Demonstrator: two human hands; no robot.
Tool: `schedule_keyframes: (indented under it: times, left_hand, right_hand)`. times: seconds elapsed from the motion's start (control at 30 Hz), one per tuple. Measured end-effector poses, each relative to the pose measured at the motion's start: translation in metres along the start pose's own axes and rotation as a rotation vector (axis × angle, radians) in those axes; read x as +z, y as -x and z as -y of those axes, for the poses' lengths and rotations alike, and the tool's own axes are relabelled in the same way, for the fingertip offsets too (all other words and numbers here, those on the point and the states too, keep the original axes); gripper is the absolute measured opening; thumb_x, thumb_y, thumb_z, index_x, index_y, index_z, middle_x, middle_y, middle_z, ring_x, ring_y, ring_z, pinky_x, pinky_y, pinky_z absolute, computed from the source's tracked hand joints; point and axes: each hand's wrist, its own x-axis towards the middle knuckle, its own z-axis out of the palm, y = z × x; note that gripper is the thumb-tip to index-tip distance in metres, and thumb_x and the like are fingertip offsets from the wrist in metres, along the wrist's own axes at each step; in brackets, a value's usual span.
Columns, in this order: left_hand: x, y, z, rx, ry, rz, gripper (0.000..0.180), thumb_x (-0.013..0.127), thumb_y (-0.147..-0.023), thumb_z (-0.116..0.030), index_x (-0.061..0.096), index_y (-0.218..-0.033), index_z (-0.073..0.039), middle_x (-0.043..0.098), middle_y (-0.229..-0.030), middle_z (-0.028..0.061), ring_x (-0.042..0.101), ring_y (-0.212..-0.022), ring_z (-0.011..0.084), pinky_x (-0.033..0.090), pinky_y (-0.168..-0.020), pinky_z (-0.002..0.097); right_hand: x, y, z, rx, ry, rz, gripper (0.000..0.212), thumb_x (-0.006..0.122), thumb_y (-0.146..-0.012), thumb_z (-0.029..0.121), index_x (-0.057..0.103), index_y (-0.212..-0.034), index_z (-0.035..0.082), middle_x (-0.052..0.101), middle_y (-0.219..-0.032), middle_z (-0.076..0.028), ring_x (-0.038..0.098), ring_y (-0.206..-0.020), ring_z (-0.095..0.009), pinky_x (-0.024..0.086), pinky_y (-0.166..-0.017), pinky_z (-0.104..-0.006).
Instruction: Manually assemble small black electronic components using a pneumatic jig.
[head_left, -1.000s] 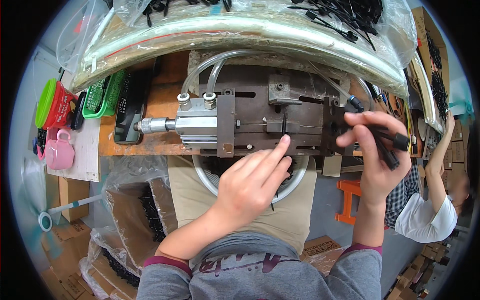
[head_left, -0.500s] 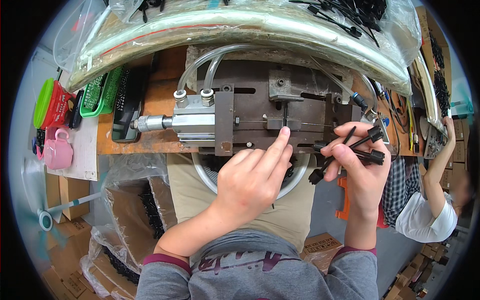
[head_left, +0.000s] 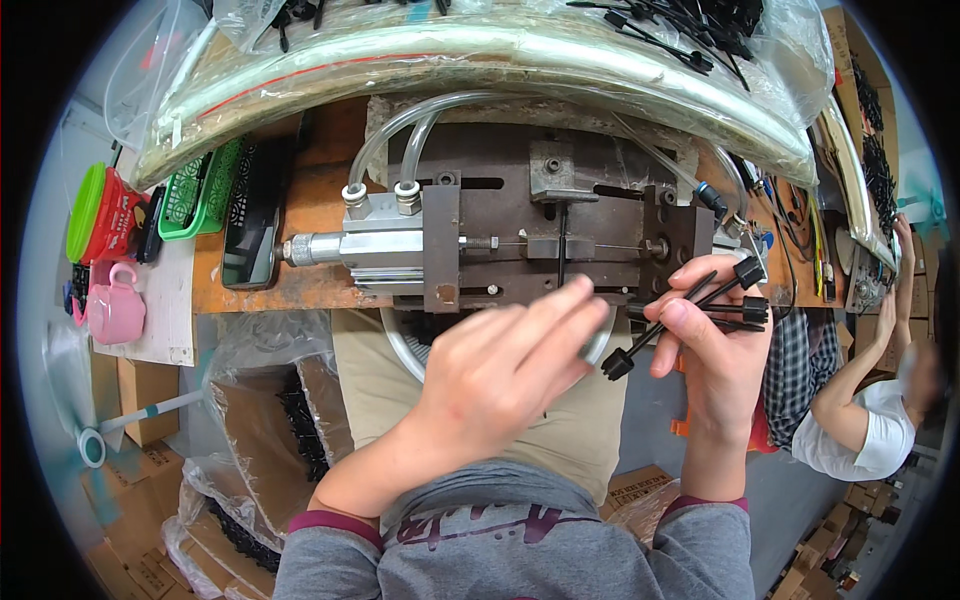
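A dark metal fixture [head_left: 500, 215] sits on the bench in front of me, with a silver pneumatic cylinder [head_left: 385, 255] at its left. One black plastic rod [head_left: 562, 240] stands in the small middle block, pointing toward me. Just on my side of it is my left hand [head_left: 505, 375], its fingers stretched out and blurred, with nothing visible in them. My right hand [head_left: 715, 340], to the right of the fixture, is closed round several black plastic rods [head_left: 620, 362] with notched, wider ends, which fan out between thumb and fingers.
A plastic-wrapped curved ledge [head_left: 480, 60] crosses behind the fixture, with black rods on top. At left are a phone [head_left: 255, 225], a green basket [head_left: 195, 195] and a pink cup [head_left: 117, 305]. Boxes [head_left: 270, 420] stand below; another person [head_left: 860, 400] works at right.
My left hand has drawn back from the black rod in the fixture. The cylinder's shaft has slid right toward the middle block, and a metal tip now shows at the block's right. My right hand keeps its rods.
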Motion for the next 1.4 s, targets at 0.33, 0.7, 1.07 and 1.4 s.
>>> schedule_keyframes:
  times: [0.33,0.7,1.07,1.4]
  left_hand:
    - [-0.019,0.01,-0.007,0.07,0.12,-0.006,0.035,0.084,-0.068,-0.004,0.076,-0.102,-0.002,0.071,-0.111,0.0134,0.07,-0.084,0.0242,0.057,-0.07,0.0339]
    - [0.012,0.002,0.007,0.03,-0.309,0.046,0.028,0.08,-0.071,-0.008,0.071,-0.097,-0.002,0.068,-0.127,0.0145,0.069,-0.076,0.0203,0.055,-0.068,0.0309]
    - [-0.012,0.002,-0.01,-0.279,0.555,0.084,0.046,0.088,-0.07,-0.008,0.073,-0.113,-0.002,0.072,-0.118,0.0134,0.071,-0.076,0.0193,0.057,-0.068,0.0279]
    - [-0.014,0.009,-0.006,-0.04,0.037,-0.02,0.034,0.083,-0.064,0.0,0.074,-0.097,-0.001,0.069,-0.117,0.0169,0.069,-0.093,0.0285,0.057,-0.077,0.0358]
  right_hand:
    - [0.002,-0.007,-0.011,-0.166,-0.028,-0.016,0.03,0.063,-0.095,-0.001,0.059,-0.123,-0.009,0.073,-0.096,-0.017,0.069,-0.066,-0.018,0.058,-0.063,-0.0282]
    - [0.001,0.007,-0.013,-0.541,0.333,-0.075,0.026,0.069,-0.088,-0.01,0.063,-0.112,-0.009,0.072,-0.105,-0.022,0.074,-0.084,-0.027,0.061,-0.074,-0.0334]
    - [-0.007,0.003,-0.025,-1.183,1.131,-0.035,0.029,0.077,-0.069,0.001,0.075,-0.098,-0.006,0.073,-0.098,-0.017,0.062,-0.062,-0.021,0.048,-0.052,-0.0293]
    - [0.005,-0.006,-0.031,-1.086,0.912,-0.078,0.031,0.069,-0.078,-0.014,0.07,-0.11,-0.009,0.07,-0.112,-0.025,0.074,-0.096,-0.031,0.061,-0.08,-0.0341]
